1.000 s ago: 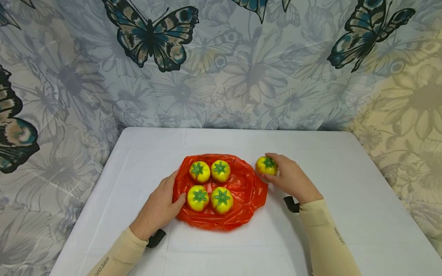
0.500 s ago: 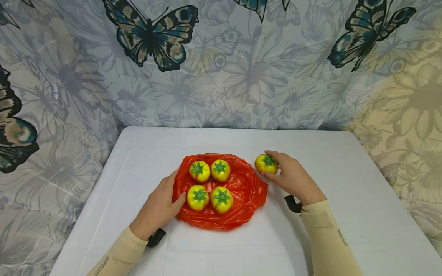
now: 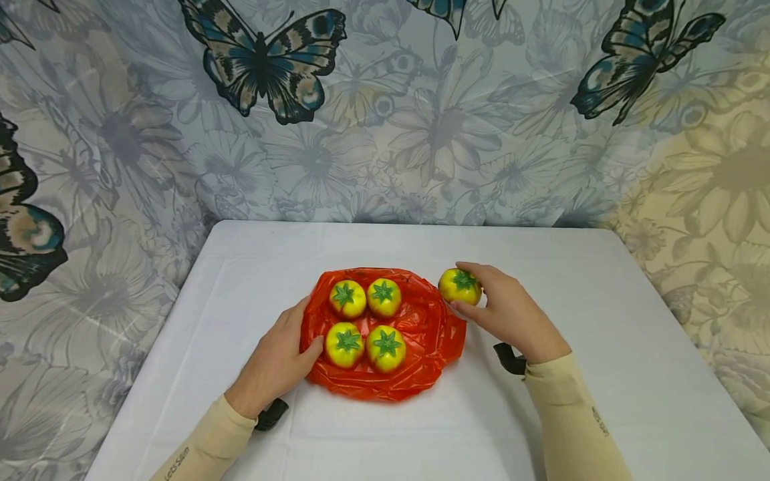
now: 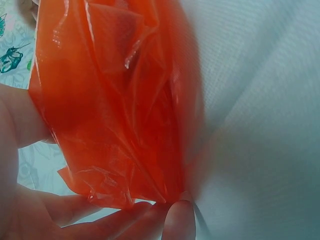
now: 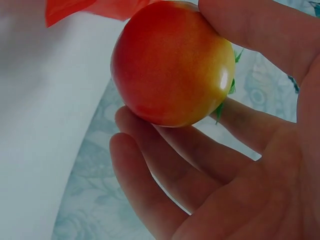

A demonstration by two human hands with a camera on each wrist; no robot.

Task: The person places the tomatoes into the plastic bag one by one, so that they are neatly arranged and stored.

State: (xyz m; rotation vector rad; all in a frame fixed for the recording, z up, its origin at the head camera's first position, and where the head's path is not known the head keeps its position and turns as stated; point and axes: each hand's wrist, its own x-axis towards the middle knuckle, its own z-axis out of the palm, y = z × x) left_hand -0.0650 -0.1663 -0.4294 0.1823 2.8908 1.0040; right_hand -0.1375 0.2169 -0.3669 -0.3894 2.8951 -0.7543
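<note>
A red plastic bag [image 3: 427,334] lies spread open on the white table. Several yellow tomatoes, among them a front one [image 3: 387,349] and a back one [image 3: 347,298], sit in its left half, green star-shaped tops facing up. My left hand [image 3: 273,361] holds the bag's left side, the thumb over the rim; in the left wrist view the fingers [image 4: 115,222] lie along the red plastic [image 4: 110,100]. My right hand [image 3: 514,310] pinches another tomato [image 3: 458,287] between thumb and fingers, above the bag's right edge. Its underside [image 5: 165,65] looks red in the right wrist view.
The white tablecloth [image 3: 373,441] reaches around the bag on all sides. Behind the table hangs a cloth backdrop [image 3: 385,160] printed with flowers and butterflies. A black wrist strap piece [image 3: 510,359] shows below the right wrist.
My right hand has lifted the tomato slightly and shifted it a little left, closer over the bag's edge. The left hand, the bag and the tomatoes in it stay put.
</note>
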